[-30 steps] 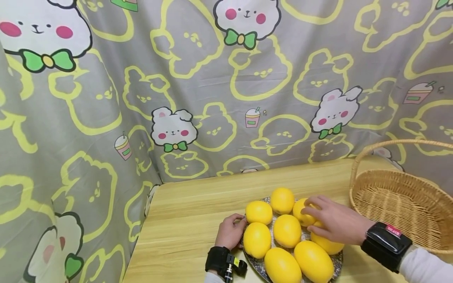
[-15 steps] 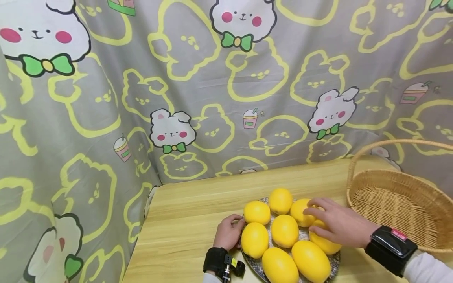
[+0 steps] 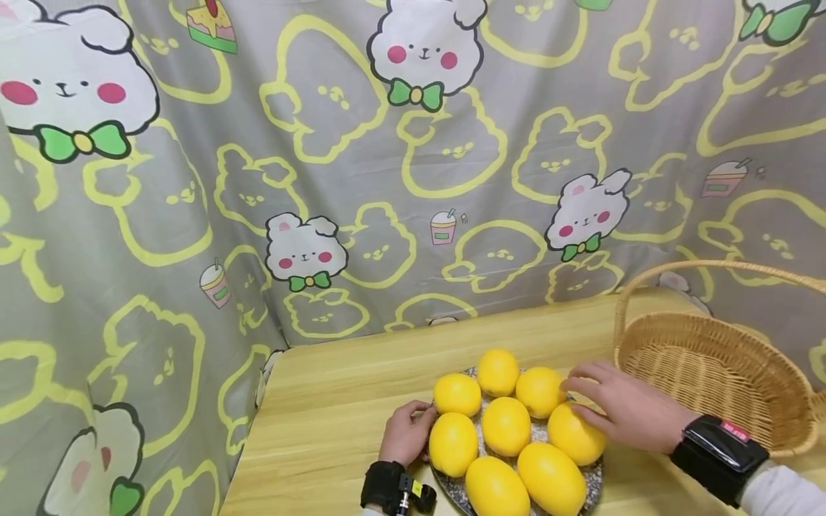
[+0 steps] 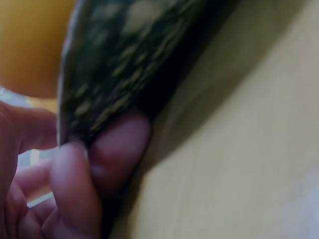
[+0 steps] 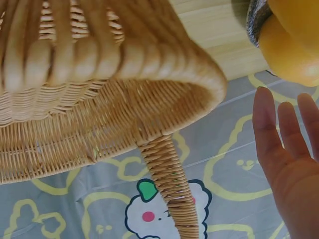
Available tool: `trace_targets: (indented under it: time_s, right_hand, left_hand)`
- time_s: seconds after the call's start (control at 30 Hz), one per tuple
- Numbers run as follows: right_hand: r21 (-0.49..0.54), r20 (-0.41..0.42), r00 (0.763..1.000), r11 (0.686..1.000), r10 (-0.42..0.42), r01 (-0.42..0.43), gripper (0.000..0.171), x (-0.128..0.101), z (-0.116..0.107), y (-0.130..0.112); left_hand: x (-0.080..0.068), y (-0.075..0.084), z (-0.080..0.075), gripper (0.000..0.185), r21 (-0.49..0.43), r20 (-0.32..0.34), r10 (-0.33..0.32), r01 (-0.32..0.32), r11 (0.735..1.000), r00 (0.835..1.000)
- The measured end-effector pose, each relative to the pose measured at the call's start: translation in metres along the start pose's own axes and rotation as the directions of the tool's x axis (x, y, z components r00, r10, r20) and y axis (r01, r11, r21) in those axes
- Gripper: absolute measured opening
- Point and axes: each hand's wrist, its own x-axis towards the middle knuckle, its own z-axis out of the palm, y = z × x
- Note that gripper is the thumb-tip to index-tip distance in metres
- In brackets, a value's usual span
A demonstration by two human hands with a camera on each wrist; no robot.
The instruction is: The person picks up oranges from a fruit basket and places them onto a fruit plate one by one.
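Nearest to me, my left hand [image 3: 403, 433] sits at the left rim of the plate [image 3: 447, 489]. The left wrist view shows its fingers [image 4: 119, 144] curled against the underside of the speckled rim and pinching it. I judge that this hand is only steadying the plate on the worktop [image 3: 335, 430].

On the plate lie eight lemons, packed close. Two are at the near edge, three across the middle and three at the far side.

My right hand [image 3: 619, 408] reaches in from the right over the right-hand lemon [image 3: 576, 433] in the middle row. Its fingertips come up just beside the far-right lemon [image 3: 540, 392]. The fingers are stretched and relaxed, gripping nothing. In the right wrist view they stand straight with a lemon [image 5: 294, 45] beyond them. I cannot tell whether the palm rests on the fruit or hangs just above it.

So I take this as the moment of choosing and closing on a lemon, with no grasp made yet. A lift would call for the fingers to spread and curl round one fruit, without nudging its neighbours off the crowded plate. The left hand's pinch should hold the plate still for that.

Farther right stands the wicker basket [image 3: 710, 373], near the plate but apart from it, with its handle arching over. Behind everything hangs the grey cartoon cloth [image 3: 193, 179].
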Motion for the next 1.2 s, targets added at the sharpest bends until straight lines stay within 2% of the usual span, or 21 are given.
trace_targets:
  time_s: [0.27, 0.33, 0.43, 0.57, 0.63, 0.7, 0.77, 0.83, 0.87, 1.03, 1.1, 1.2]
  right_hand:
    - [0.062, 0.035, 0.992, 0.991, 0.121, -0.123, 0.030, 0.015, 0.009, 0.007]
    - [0.072, 0.031, 0.990, 0.988, 0.137, -0.139, 0.031, 0.019, 0.010, 0.013]
    - [0.073, 0.013, 0.988, 0.986, 0.151, -0.152, 0.033, 0.025, 0.012, 0.021]
    - [0.068, -0.010, 0.989, 0.987, 0.149, -0.148, 0.034, 0.030, 0.014, 0.032]
    - [0.066, -0.015, 0.989, 0.987, 0.150, -0.149, 0.035, 0.032, 0.015, 0.036]
    - [0.069, -0.015, 0.987, 0.985, 0.160, -0.158, 0.036, 0.035, 0.016, 0.039]
    - [0.070, -0.013, 0.984, 0.982, 0.178, -0.177, 0.036, 0.039, 0.013, 0.043]
    - [0.071, -0.013, 0.981, 0.979, 0.191, -0.190, 0.037, 0.046, 0.008, 0.048]
    - [0.071, -0.014, 0.980, 0.978, 0.198, -0.196, 0.038, 0.049, 0.005, 0.050]
    - [0.057, -0.033, 0.977, 0.977, 0.209, -0.207, 0.039, 0.065, -0.007, 0.061]
    - [0.059, -0.037, 0.975, 0.974, 0.220, -0.217, 0.040, 0.069, -0.006, 0.062]
    - [0.077, -0.036, 0.971, 0.969, 0.237, -0.234, 0.041, 0.073, -0.003, 0.062]
  left_hand:
    - [0.018, -0.006, -0.024, 0.030, 0.087, 0.015, 0.006, -0.007, 0.996, 1.000]
    - [0.022, -0.001, -0.031, 0.029, 0.101, 0.003, 0.021, -0.022, 0.995, 1.000]
    - [0.028, 0.015, -0.042, 0.029, 0.126, -0.022, 0.050, -0.047, 0.991, 0.998]
    - [0.035, 0.048, -0.055, 0.031, 0.187, -0.059, 0.097, -0.085, 0.979, 0.994]
    - [0.039, 0.065, -0.062, 0.031, 0.247, -0.081, 0.139, -0.115, 0.962, 0.987]
    - [0.044, 0.082, -0.067, 0.030, 0.327, -0.111, 0.200, -0.155, 0.932, 0.973]
    - [0.050, 0.099, -0.071, 0.030, 0.406, -0.133, 0.274, -0.200, 0.892, 0.952]
    - [0.055, 0.118, -0.075, 0.031, 0.458, -0.140, 0.333, -0.237, 0.857, 0.932]
    - [0.057, 0.128, -0.077, 0.032, 0.467, -0.138, 0.350, -0.250, 0.848, 0.927]
    - [0.071, 0.183, -0.085, 0.040, 0.463, -0.120, 0.352, -0.262, 0.847, 0.928]
    - [0.077, 0.205, -0.087, 0.040, 0.499, -0.113, 0.379, -0.277, 0.821, 0.918]
    - [0.081, 0.237, -0.087, 0.041, 0.581, -0.100, 0.455, -0.319, 0.749, 0.885]
